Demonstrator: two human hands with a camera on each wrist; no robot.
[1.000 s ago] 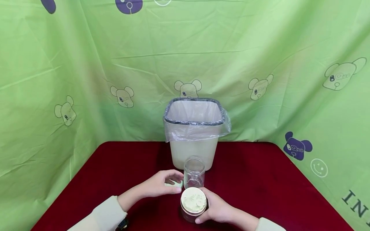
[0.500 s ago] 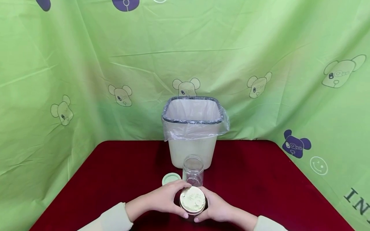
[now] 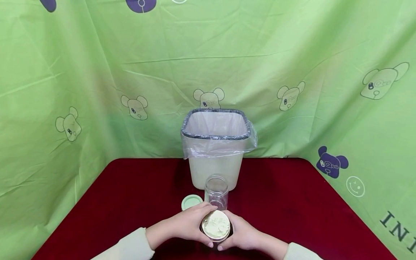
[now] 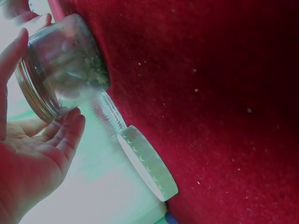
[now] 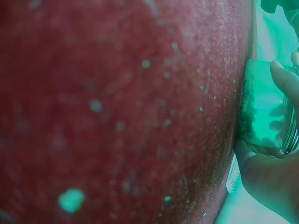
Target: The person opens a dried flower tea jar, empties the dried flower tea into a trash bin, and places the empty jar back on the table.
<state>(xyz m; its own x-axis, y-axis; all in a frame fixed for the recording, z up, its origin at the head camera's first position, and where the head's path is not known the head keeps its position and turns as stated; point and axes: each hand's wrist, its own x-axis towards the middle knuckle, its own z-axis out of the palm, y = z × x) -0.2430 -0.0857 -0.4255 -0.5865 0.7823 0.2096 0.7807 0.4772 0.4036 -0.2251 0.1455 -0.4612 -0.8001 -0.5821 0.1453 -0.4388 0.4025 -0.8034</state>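
Note:
A clear jar (image 4: 74, 58) with a gold-coloured metal lid (image 3: 216, 225) stands on the table between both hands. Some dark green stuff lies at the jar's bottom. Thumb and fingers of my left hand (image 3: 190, 222) curl round the lid from the left. From the other side my right hand (image 3: 243, 232) grips the jar, its thumb and fingers round the glass in the right wrist view. Just behind stands a second clear jar (image 3: 216, 185), without a lid. To that jar's left lies a pale green lid (image 3: 191, 201), partly hidden by my left hand in the head view.
A whitish waste bin (image 3: 214, 169) with a clear bag over its dark rim stands behind the jars. Dark red cloth covers the table (image 3: 282, 202). Green printed curtains (image 3: 162, 72) hang round the back and sides.
My left hand has moved right, away from the pale green lid, and taken hold of the jar's metal lid. My right hand has kept its grip on the jar.

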